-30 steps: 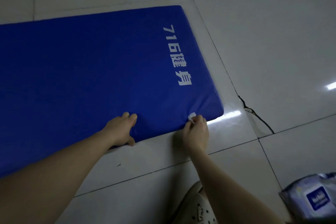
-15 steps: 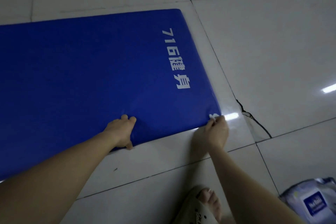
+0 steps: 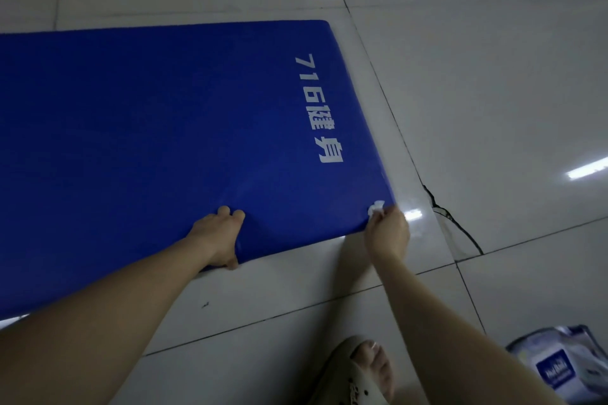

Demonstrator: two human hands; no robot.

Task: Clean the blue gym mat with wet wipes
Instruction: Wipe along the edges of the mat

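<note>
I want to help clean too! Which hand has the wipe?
The right hand pinches the white wipe at the corner of the blue mat; the left hand only grips the mat's edge.

Your left hand grips the near edge of the blue mat, fingers curled over its top and thumb tucked beneath, forearm reaching in from the lower left. Your right hand is at the mat's near right corner, fingertips pinching a wipe against it, arm stretched out straight. One foot stands well short of the mat.
</note>
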